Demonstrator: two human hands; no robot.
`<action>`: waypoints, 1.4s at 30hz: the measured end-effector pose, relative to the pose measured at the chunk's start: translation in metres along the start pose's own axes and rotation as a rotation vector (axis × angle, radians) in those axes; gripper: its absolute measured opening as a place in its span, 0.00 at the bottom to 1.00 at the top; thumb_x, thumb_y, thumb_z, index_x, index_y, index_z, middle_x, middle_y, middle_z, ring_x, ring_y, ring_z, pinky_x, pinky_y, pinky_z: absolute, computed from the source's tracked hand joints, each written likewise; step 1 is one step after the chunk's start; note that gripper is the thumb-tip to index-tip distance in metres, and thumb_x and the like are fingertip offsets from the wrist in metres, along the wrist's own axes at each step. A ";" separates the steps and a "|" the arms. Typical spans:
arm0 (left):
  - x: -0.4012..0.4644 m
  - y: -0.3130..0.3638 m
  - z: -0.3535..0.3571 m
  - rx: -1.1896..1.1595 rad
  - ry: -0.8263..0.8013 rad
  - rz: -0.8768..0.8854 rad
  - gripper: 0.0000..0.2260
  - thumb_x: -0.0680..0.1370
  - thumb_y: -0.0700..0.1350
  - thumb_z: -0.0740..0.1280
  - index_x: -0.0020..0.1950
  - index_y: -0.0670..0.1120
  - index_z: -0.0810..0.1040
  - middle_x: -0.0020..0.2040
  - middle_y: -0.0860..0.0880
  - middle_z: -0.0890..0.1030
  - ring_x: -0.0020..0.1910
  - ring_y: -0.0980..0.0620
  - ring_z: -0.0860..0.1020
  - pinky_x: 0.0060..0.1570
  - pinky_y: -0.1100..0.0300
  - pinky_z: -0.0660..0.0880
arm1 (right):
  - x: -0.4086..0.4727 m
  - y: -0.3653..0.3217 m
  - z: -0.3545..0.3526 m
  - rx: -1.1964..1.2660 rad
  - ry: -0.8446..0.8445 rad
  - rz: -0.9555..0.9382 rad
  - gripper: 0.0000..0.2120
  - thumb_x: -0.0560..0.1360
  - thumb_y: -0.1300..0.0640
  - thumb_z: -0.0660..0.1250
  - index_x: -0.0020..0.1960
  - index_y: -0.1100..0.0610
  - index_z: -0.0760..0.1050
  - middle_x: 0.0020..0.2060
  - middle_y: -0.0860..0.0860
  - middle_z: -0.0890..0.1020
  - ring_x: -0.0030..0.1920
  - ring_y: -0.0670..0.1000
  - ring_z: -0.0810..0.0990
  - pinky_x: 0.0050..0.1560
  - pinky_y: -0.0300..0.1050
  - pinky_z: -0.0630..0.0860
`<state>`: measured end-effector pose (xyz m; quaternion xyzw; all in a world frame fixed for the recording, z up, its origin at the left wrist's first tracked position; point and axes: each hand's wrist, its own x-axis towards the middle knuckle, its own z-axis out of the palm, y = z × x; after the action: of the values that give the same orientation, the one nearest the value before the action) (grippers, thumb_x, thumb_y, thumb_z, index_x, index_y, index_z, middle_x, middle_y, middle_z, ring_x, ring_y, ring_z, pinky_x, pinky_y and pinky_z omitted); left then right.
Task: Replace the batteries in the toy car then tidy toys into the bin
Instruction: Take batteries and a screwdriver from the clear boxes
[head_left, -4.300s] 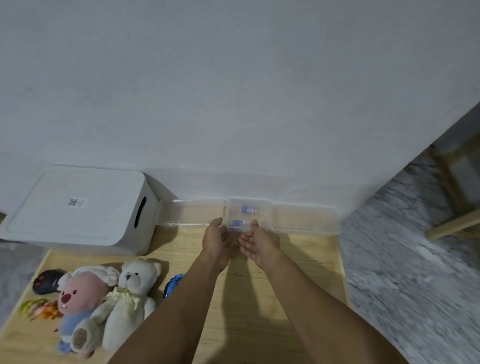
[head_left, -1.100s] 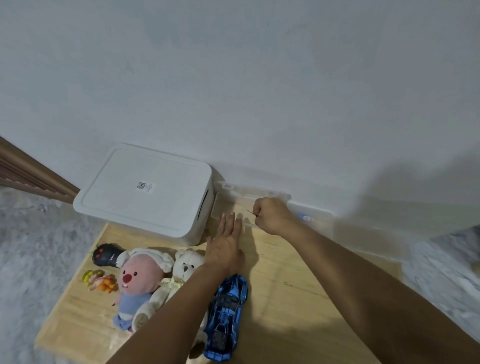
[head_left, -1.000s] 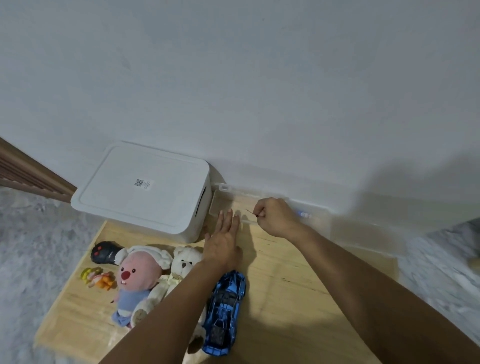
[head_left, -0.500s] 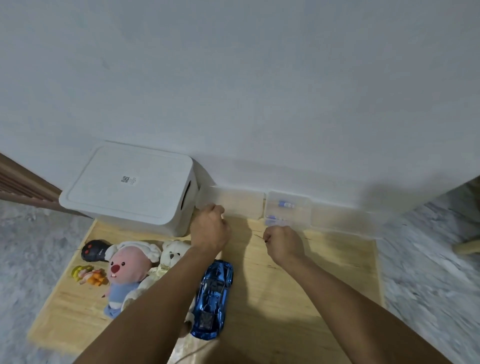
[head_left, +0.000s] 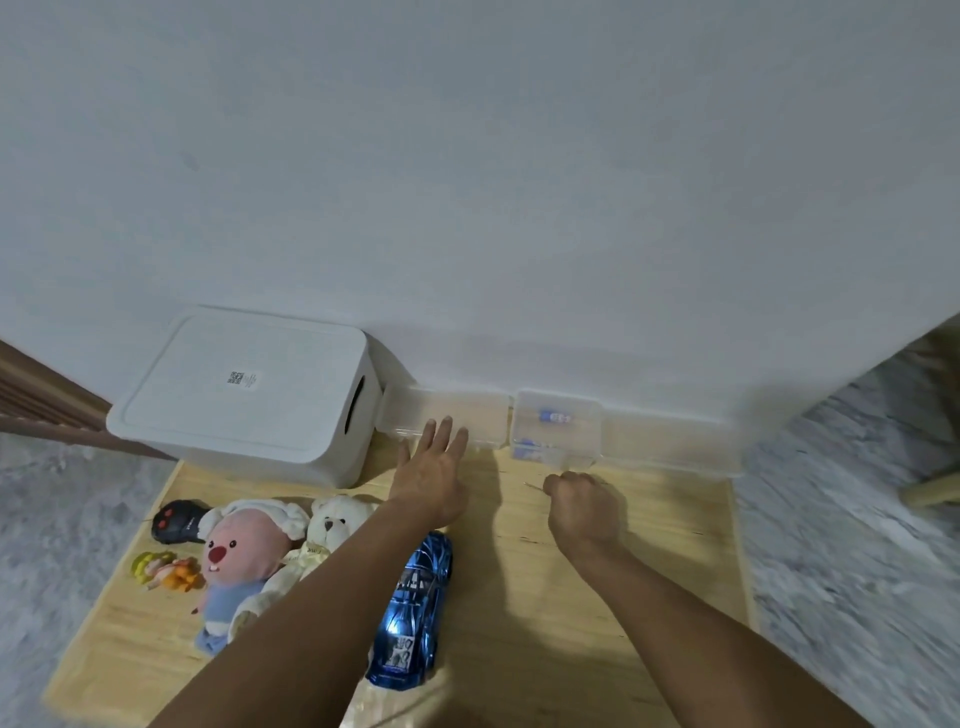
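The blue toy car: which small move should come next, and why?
Probably the left hand, open near the clear boxes, should draw back and pick up the blue toy car. The car lies untouched on the board, while the right hand already pinches a thin tool.

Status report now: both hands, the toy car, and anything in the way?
Left hand open, fingers at clear box. Right hand pinches thin tool. Toy car untouched on table, under left forearm. Bin lidded.

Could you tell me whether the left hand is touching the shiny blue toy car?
Apart: in the head view, the left hand lies open near the clear plastic case, while the shiny blue toy car sits further back beside the forearm.
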<state>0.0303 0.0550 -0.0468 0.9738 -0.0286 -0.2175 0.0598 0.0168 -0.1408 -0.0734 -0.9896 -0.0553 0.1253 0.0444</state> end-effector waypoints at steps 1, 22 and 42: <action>0.000 0.001 0.000 0.003 -0.003 -0.002 0.34 0.78 0.42 0.59 0.80 0.49 0.44 0.80 0.47 0.41 0.78 0.46 0.40 0.75 0.41 0.44 | 0.000 0.005 0.000 -0.003 0.014 0.007 0.18 0.75 0.66 0.58 0.60 0.53 0.78 0.54 0.52 0.81 0.56 0.54 0.78 0.50 0.43 0.74; -0.003 0.056 0.009 -0.100 0.311 0.252 0.28 0.72 0.36 0.61 0.73 0.44 0.67 0.73 0.45 0.68 0.75 0.44 0.62 0.75 0.49 0.50 | 0.013 0.016 -0.035 1.434 0.197 0.523 0.11 0.68 0.72 0.69 0.36 0.57 0.80 0.39 0.50 0.84 0.42 0.49 0.81 0.48 0.44 0.79; 0.001 0.052 0.006 0.042 -0.018 0.178 0.35 0.78 0.42 0.58 0.80 0.46 0.42 0.80 0.50 0.41 0.78 0.48 0.37 0.74 0.38 0.38 | 0.059 0.026 -0.049 0.148 -0.013 -0.233 0.22 0.75 0.66 0.59 0.68 0.56 0.73 0.63 0.56 0.77 0.65 0.57 0.72 0.61 0.48 0.71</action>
<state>0.0269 0.0028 -0.0459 0.9665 -0.1203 -0.2194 0.0581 0.0883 -0.1635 -0.0437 -0.9697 -0.1606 0.1297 0.1309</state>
